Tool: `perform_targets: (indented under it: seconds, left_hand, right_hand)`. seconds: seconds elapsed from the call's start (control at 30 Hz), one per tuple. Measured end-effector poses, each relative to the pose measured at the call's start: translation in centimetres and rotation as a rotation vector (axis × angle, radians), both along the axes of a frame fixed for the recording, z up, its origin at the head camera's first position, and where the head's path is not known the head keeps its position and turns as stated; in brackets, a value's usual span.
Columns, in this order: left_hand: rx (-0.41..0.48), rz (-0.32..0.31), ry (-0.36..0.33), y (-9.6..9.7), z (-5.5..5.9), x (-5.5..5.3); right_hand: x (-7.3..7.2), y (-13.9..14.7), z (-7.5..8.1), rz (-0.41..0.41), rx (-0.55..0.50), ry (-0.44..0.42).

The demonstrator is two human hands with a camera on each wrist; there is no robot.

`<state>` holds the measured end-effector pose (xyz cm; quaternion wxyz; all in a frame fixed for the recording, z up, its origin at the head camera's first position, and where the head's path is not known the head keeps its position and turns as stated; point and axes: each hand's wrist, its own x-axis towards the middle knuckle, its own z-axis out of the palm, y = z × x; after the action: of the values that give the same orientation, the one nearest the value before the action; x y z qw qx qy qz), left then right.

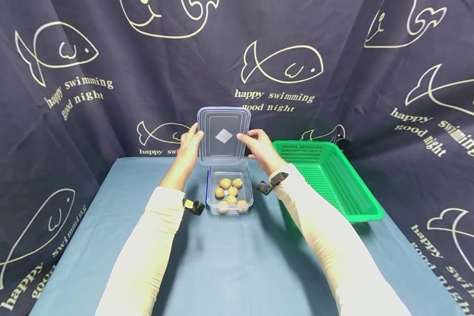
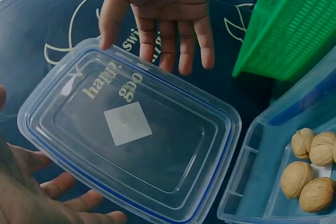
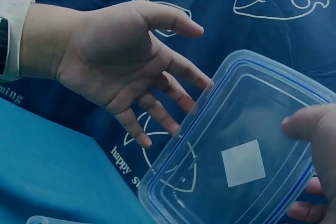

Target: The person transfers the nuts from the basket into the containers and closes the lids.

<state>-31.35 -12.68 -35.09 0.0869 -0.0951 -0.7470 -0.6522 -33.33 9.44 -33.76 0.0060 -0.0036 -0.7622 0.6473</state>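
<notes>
Both hands are at a clear plastic lid [image 1: 211,151] with a blue seal and a white diamond-shaped label, held upright beyond a clear box. My right hand [image 1: 262,149] pinches its right edge, thumb on the near face and fingers behind. At the opposite edge, the straight fingers of my left hand [image 1: 188,147] touch the lid; its thumb stands apart from it in the right wrist view. Below, the box [image 1: 212,202] sits uncovered on the table with several walnuts [image 1: 225,183] inside. The left wrist view shows a gap between lid and box.
A green plastic basket [image 1: 353,175] with slotted walls stands to the right, partly behind the right forearm. Light blue cloth covers the table [image 1: 229,263]. Dark curtains [image 1: 174,79] printed with white fish and lettering hang behind and at both sides.
</notes>
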Motion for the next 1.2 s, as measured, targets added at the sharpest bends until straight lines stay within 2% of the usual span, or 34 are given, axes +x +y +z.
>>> perform_targets:
  seconds: [0.1, 0.2, 0.43, 0.63, 0.83, 1.07, 1.2]
  left_hand:
    - [-0.022, -0.007, 0.049, 0.2, -0.3, -0.2]
    - [0.036, -0.036, 0.049, 0.3, -0.4, -0.3]
    - [0.277, -0.148, -0.088, 0.7, -0.6, -0.7]
    - [0.35, -0.156, -0.15, 1.3, -1.2, -1.2]
    - [0.328, -0.131, -0.149, 1.2, -1.4, -1.3]
    - [0.198, -0.028, -0.126, 1.8, -2.5, -1.0]
    - [0.145, -0.009, -0.139, 1.6, -3.2, -1.0]
  right_hand:
    - [0.1, 0.3, -0.1, 0.003, -0.003, 0.003]
    - [0.1, 0.5, -0.3, 0.002, -0.015, -0.001]
    - [-0.2, 0.8, -0.6, 0.017, -0.098, -0.02]
    - [-0.1, 1.3, -0.9, 0.002, -0.089, -0.033]
    - [0.1, 1.0, -1.3, -0.006, -0.076, -0.055]
    - [0.8, 1.6, -2.4, 0.039, -0.069, -0.054]
    - [1.0, 1.7, -3.1, 0.048, -0.029, -0.044]
